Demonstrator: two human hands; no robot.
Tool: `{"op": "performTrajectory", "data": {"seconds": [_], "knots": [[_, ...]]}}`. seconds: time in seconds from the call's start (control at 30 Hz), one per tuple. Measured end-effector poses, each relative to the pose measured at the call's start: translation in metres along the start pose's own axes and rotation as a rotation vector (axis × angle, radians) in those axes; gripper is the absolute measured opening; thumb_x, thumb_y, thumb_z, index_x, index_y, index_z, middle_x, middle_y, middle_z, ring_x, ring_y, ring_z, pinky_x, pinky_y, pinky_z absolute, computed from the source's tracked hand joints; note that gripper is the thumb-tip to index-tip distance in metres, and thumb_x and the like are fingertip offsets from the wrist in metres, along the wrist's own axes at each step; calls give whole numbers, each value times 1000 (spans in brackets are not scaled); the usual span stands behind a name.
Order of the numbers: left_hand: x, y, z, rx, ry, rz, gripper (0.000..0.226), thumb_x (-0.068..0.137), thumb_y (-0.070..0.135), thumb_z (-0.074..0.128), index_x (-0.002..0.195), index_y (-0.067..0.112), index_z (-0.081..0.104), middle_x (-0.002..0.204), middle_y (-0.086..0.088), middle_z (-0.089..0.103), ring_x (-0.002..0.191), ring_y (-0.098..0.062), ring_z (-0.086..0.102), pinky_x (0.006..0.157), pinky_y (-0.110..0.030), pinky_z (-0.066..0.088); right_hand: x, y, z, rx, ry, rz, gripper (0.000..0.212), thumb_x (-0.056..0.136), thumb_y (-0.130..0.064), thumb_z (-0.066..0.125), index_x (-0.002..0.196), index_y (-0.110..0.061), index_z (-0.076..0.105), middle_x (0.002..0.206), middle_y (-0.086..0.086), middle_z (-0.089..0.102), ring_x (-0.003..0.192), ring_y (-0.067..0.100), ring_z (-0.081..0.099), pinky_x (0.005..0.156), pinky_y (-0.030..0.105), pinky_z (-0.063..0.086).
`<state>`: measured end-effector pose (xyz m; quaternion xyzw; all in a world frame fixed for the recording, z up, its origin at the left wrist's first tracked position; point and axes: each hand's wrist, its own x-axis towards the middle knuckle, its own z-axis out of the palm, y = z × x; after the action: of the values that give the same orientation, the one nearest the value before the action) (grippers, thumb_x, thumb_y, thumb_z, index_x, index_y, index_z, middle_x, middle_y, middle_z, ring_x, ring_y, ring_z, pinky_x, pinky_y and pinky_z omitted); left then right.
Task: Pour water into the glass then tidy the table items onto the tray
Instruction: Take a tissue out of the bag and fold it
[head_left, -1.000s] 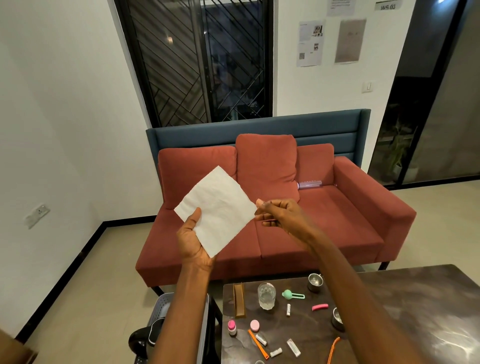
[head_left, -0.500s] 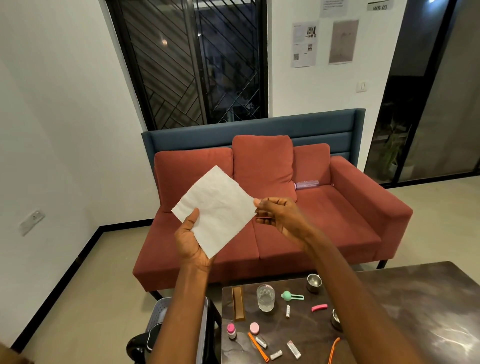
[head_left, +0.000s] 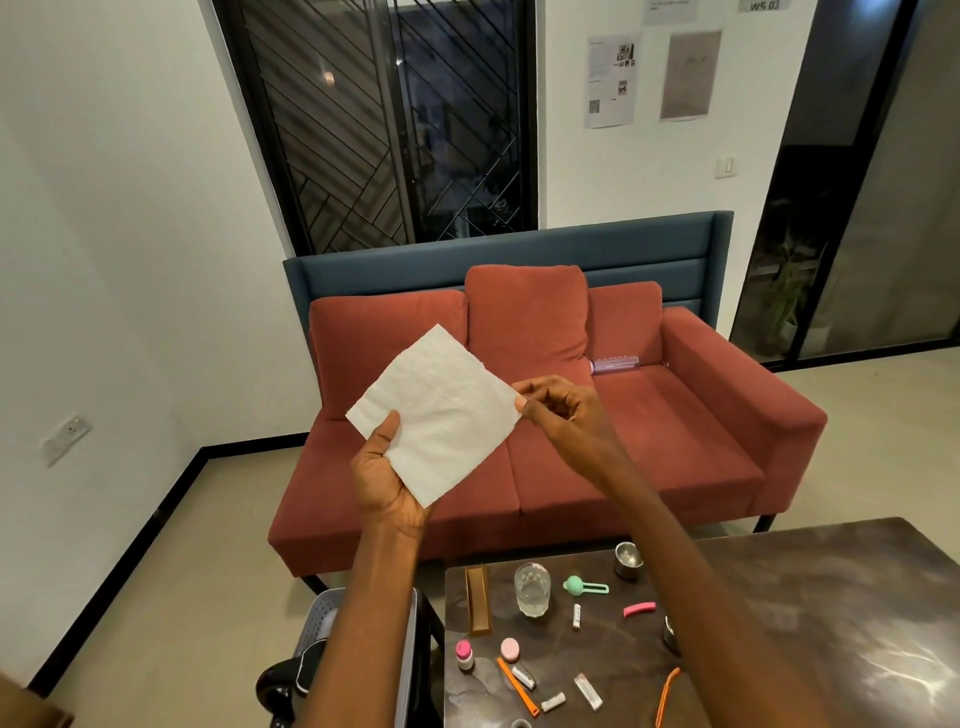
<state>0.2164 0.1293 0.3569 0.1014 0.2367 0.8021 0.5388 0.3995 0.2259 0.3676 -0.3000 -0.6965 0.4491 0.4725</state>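
Barely any change since earlier: napkin (head_left: 435, 415) still spread mid-frame, left hand (head_left: 387, 475) gripping its lower edge, right hand (head_left: 563, 410) pinching the right corner, likely unfolding it. Glass (head_left: 532, 590) holds water, on table (head_left: 831, 597) at lower centre.

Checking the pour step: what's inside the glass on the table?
The glass stands upright on the dark table and looks to hold clear water. Its exact level is hard to judge. Nothing else shows inside.

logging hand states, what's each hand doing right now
Left hand: holding the white napkin, thumb on its front.
Right hand: pinching the napkin's right corner.
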Motion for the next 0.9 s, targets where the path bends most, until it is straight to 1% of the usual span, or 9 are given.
{"op": "performTrajectory", "data": {"seconds": [0.07,0.17,0.27,0.33,0.37,0.43,0.57,0.8,0.9], "knots": [[-5,0,2,-18,-28,-30,23,96,25,54,113,12,63,107,-13,74,92,-37,73,61,-48,60,0,1,3,-13,30,33,15,91,-17,67,82,-8,75,108,-1,71,92,23,67,80,31,57],[-8,-3,9,-2,-35,-29,23,97,25,52,113,12,63,108,-13,74,92,-38,72,61,-48,60,0,5,7,108,-7,275,20,94,-15,62,95,2,72,104,9,73,85,18,68,74,26,58],[-12,-8,16,51,-38,-55,26,96,25,53,117,12,62,110,-14,73,95,-38,71,64,-48,60,-3,9,13,433,-101,563,30,97,-29,58,108,-3,67,111,17,71,92,27,72,78,41,62],[-15,-11,20,80,-14,-83,29,96,27,53,121,14,60,112,-14,72,99,-38,69,67,-49,61,-6,11,12,659,-143,645,36,93,-43,63,108,-10,69,112,17,72,97,31,72,80,44,60],[-16,-12,21,94,-6,-82,29,96,27,53,121,14,60,111,-14,72,99,-38,68,67,-48,61,-7,12,11,717,-161,643,40,89,-44,67,111,-10,69,112,17,72,97,30,72,80,42,59],[-16,-12,20,99,4,-65,28,96,26,53,119,14,60,107,-14,73,96,-37,69,68,-48,61,-8,13,9,748,-155,604,41,86,-32,74,116,-5,67,110,16,73,92,25,73,75,35,59],[-15,-11,16,101,7,-51,29,95,24,54,122,14,59,109,-13,73,92,-35,72,66,-47,61,-8,15,1,723,2,540,22,85,-2,70,107,-3,66,92,13,76,75,20,74,62,29,59],[-10,-16,15,133,-8,-79,24,96,28,54,116,17,60,104,-11,75,85,-32,74,63,-46,60,-4,12,-6,430,55,376,15,88,2,68,100,-6,68,89,9,76,80,19,76,63,28,60],[-7,-16,15,127,-2,-76,27,97,32,53,117,16,61,108,-11,74,90,-33,73,63,-46,60,-2,11,-9,304,46,355,18,92,5,60,97,-10,68,92,7,75,81,15,75,64,26,60]]}}
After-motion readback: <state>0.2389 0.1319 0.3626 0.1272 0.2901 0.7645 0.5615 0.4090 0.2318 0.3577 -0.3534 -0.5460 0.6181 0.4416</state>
